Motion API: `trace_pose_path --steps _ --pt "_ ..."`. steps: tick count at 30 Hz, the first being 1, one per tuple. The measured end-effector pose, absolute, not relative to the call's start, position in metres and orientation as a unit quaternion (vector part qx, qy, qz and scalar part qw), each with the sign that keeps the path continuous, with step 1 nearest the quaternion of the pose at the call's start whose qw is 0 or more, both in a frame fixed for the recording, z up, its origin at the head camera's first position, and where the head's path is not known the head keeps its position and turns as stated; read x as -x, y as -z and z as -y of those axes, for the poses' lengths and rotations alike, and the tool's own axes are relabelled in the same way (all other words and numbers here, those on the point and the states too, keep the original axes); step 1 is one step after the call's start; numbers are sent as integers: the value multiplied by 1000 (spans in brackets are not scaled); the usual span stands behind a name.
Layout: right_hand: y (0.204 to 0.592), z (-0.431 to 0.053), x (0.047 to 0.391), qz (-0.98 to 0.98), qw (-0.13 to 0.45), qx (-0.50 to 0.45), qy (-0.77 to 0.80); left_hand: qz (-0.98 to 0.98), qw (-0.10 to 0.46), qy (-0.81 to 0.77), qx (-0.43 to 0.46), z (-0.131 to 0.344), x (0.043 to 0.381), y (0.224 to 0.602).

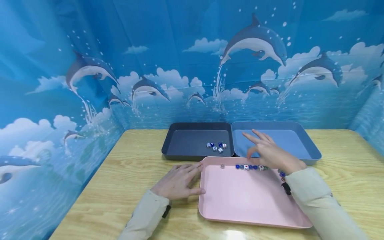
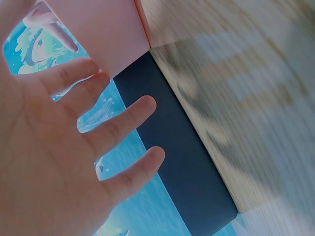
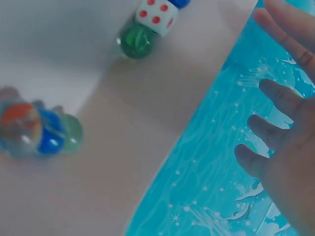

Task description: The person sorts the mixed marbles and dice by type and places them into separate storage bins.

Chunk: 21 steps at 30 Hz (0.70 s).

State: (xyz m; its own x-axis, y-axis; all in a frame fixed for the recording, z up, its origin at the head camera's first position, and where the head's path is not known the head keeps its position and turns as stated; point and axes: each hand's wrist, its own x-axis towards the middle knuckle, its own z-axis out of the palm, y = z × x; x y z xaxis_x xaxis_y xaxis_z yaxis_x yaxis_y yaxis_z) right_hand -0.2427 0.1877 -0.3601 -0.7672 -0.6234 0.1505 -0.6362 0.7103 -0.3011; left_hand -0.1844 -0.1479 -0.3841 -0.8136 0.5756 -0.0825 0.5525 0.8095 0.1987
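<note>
My left hand (image 1: 178,181) rests at the left rim of the pink tray (image 1: 234,200), its fingers extended and its thumb over the edge. Above the tray's far rim is my right hand (image 1: 271,155), fingers spread and holding nothing. Just below it, along the far inner wall, runs a row of blue and green marbles with white dice (image 1: 246,167) among them. A pale marble (image 1: 222,166) lies apart at the row's left. In the right wrist view a green marble (image 3: 137,41) sits beside a red-dotted die (image 3: 157,16), and more marbles (image 3: 49,132) show blurred at left.
Behind the pink tray stand a dark grey tray (image 1: 186,140) with several white and blue dice (image 1: 220,150), and a blue tray (image 1: 291,143) partly covered by my right hand. The wooden table (image 1: 141,156) meets a dolphin-print curtain (image 1: 180,50) at the back.
</note>
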Motion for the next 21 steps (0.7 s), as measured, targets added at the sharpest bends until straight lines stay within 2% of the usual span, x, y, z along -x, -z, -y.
trace_pose_path --steps 5,21 --pt "366 -189 239 923 3 -333 -193 -948 69 -82 -299 148 185 384" --pt "382 -180 235 918 39 -361 -160 -950 78 -79 -293 148 185 384"
